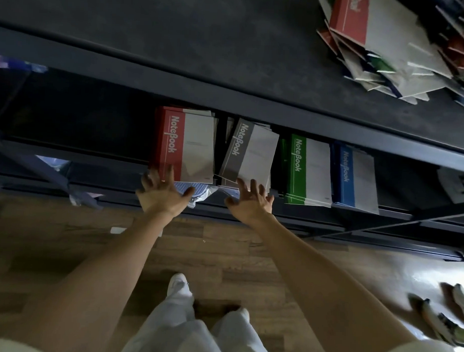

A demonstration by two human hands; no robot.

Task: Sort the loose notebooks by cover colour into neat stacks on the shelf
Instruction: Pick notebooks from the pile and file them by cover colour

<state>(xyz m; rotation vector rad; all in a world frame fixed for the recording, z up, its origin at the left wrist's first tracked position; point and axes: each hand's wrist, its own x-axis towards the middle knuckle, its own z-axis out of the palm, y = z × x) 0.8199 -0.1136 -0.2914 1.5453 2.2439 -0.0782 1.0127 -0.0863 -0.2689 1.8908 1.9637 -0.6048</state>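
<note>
Red stack, skewed grey stack, green stack and blue stack sit side by side on the shelf; a loose pile lies above. Left hand and right hand, fingers spread and empty, seem to touch the red and grey near edges. The covers are probably light and slippery: best squared from the edges.

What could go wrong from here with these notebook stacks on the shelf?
1. The grey stack is fanned, and its top notebook lies tilted toward the red stack. A push from the right hand may scatter it or mix the two colours.
2. The loose pile on the top surface is jumbled and might slide when you pull notebooks from it.
</note>
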